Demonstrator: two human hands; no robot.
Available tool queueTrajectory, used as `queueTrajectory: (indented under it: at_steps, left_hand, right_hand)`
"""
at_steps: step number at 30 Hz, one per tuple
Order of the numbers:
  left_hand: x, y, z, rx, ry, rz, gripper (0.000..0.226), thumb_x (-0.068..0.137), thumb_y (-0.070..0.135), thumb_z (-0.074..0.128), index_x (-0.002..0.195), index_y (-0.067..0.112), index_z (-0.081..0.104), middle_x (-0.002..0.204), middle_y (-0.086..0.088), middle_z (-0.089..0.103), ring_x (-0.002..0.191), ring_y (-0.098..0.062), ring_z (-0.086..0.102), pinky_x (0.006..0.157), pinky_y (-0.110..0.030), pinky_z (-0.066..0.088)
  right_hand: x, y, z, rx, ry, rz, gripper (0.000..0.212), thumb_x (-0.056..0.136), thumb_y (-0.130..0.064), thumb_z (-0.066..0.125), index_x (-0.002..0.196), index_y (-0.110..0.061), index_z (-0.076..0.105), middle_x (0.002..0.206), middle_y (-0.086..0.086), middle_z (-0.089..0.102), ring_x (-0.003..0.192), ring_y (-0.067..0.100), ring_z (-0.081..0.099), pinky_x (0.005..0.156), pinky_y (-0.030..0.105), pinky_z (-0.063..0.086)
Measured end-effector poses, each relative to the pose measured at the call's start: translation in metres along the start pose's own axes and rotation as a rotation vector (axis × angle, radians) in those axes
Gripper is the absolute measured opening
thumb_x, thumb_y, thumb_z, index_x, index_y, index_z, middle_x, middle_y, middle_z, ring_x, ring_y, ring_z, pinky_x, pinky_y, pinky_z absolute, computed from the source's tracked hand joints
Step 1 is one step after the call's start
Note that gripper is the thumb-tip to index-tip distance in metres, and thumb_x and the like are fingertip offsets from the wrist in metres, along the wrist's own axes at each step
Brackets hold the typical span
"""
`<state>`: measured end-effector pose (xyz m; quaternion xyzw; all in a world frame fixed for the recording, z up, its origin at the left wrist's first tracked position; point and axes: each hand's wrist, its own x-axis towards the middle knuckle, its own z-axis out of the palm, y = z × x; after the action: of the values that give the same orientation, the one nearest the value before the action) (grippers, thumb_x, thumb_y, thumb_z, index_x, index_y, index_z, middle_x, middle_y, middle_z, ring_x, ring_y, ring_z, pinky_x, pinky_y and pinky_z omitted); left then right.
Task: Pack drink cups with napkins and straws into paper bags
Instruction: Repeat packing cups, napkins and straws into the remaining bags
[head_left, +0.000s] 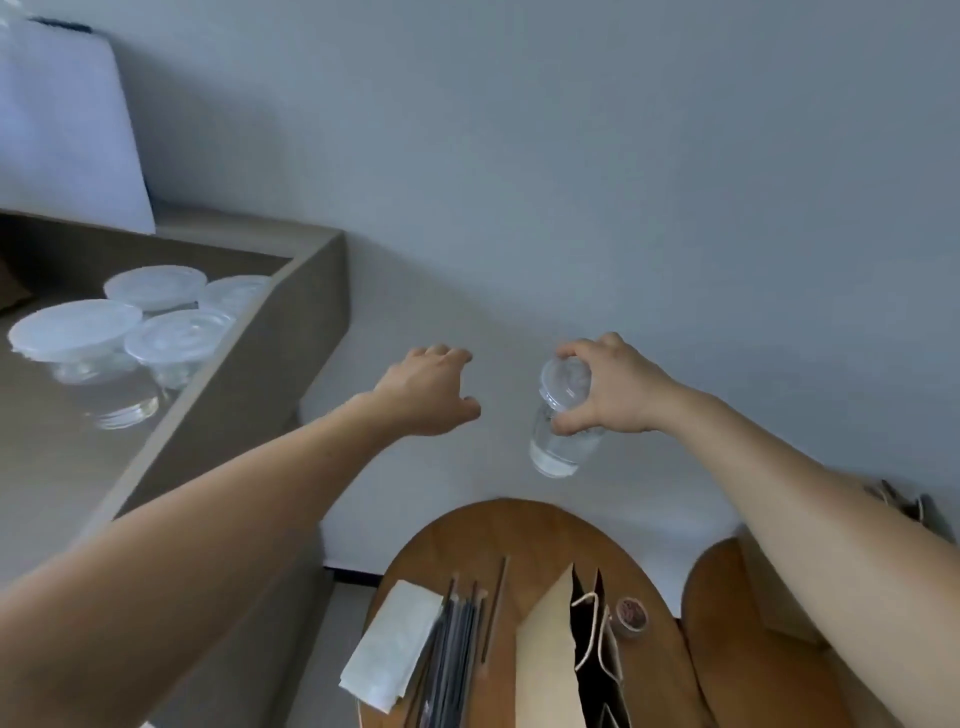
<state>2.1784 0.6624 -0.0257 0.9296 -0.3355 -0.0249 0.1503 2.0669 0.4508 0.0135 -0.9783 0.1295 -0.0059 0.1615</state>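
Note:
My right hand (608, 387) grips a clear lidded drink cup (558, 441) by its top, holding it in the air above the far edge of a round wooden table (524, 525). My left hand (431, 389) hovers beside it, apart from the cup, fingers loosely spread and holding nothing. On the table stands an open brown paper bag (550, 644) with rope handles. Left of the bag lie a bundle of dark straws (457, 644) and a stack of white napkins (389, 644).
Several more lidded clear cups (171, 343) stand on a grey shelf (249, 405) at the left. A small round brown item (631, 613) sits right of the bag. A second wooden surface (727, 623) lies at the right, with another bag (898, 504) behind my right arm.

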Motion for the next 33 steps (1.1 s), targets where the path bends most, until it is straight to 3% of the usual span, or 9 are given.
queueTrajectory:
  at_steps: [5,9,13,16,19,23,25,28,33]
  left_hand:
    - [0.000,0.043,0.108,-0.009,-0.224,0.049,0.073,0.088,0.045,0.058,0.151,0.021,0.032,0.150,-0.007,0.041,0.136,-0.029,0.038,0.107,-0.046,0.039]
    - [-0.022,0.068,0.185,0.013,-0.483,0.055,0.071,0.075,0.044,0.066,0.138,0.022,0.044,0.134,-0.003,0.052,0.118,-0.026,0.050,0.096,-0.044,0.049]
    - [-0.050,0.074,0.243,0.002,-0.762,0.003,0.089,0.067,0.058,0.076,0.140,0.019,0.041,0.134,-0.003,0.056,0.114,-0.027,0.056,0.094,-0.041,0.051]
    - [-0.065,0.078,0.270,-0.093,-0.916,-0.086,0.104,0.062,0.072,0.069,0.144,0.019,0.036,0.139,-0.005,0.054,0.118,-0.027,0.056,0.095,-0.039,0.050]
    - [-0.073,0.088,0.283,-0.112,-0.905,-0.155,0.089,0.070,0.078,0.054,0.134,0.017,0.045,0.127,-0.004,0.060,0.110,-0.026,0.060,0.094,-0.042,0.052]
    - [-0.076,0.091,0.294,-0.279,-0.807,-0.285,0.039,0.089,0.046,0.046,0.095,0.012,0.063,0.082,-0.004,0.072,0.078,-0.023,0.071,0.080,-0.040,0.060]
    - [-0.078,0.089,0.296,-0.435,-0.855,-0.424,0.038,0.094,0.033,0.039,0.089,0.005,0.065,0.068,-0.005,0.074,0.064,-0.017,0.073,0.069,-0.031,0.061]
    - [-0.079,0.087,0.297,-0.554,-0.844,-0.549,0.037,0.099,0.028,0.033,0.092,0.003,0.060,0.064,-0.004,0.073,0.053,-0.014,0.070,0.051,-0.022,0.055]
    - [-0.080,0.079,0.300,-0.621,-0.793,-0.663,0.042,0.098,0.029,0.033,0.088,0.003,0.064,0.064,-0.009,0.073,0.044,-0.013,0.064,0.043,-0.017,0.047]
  right_hand:
    - [-0.030,0.075,0.055,-0.004,-0.065,0.101,0.104,0.054,-0.055,0.082,0.145,-0.035,0.035,0.124,-0.003,0.033,0.124,0.020,0.039,0.089,0.033,0.041]
    - [-0.045,0.111,0.090,0.029,-0.117,0.151,0.106,0.055,-0.057,0.079,0.146,-0.034,0.032,0.133,0.000,0.031,0.129,0.023,0.035,0.096,0.038,0.042]
    - [-0.050,0.127,0.120,0.098,-0.104,0.179,0.104,0.056,-0.059,0.077,0.145,-0.034,0.031,0.132,0.000,0.031,0.128,0.024,0.035,0.097,0.040,0.044]
    - [-0.052,0.135,0.136,0.163,-0.071,0.184,0.102,0.054,-0.060,0.075,0.143,-0.035,0.032,0.129,-0.002,0.031,0.125,0.023,0.036,0.091,0.038,0.044]
    - [-0.058,0.136,0.149,0.189,-0.077,0.174,0.101,0.053,-0.063,0.071,0.142,-0.037,0.031,0.127,-0.004,0.030,0.123,0.021,0.036,0.088,0.037,0.043]
    - [-0.075,0.138,0.163,0.210,-0.055,0.159,0.102,0.052,-0.066,0.068,0.142,-0.038,0.029,0.127,-0.005,0.030,0.122,0.019,0.036,0.092,0.035,0.043]
    - [-0.082,0.141,0.163,0.214,-0.035,0.151,0.103,0.054,-0.067,0.069,0.143,-0.039,0.027,0.129,-0.005,0.030,0.122,0.018,0.036,0.093,0.035,0.045]
    - [-0.094,0.145,0.161,0.141,-0.044,0.087,0.100,0.060,-0.064,0.074,0.143,-0.040,0.024,0.129,-0.006,0.028,0.122,0.016,0.036,0.092,0.033,0.047]
    - [-0.116,0.149,0.165,0.009,-0.144,-0.098,0.095,0.065,-0.060,0.074,0.142,-0.040,0.023,0.133,-0.008,0.023,0.125,0.015,0.033,0.092,0.030,0.050]
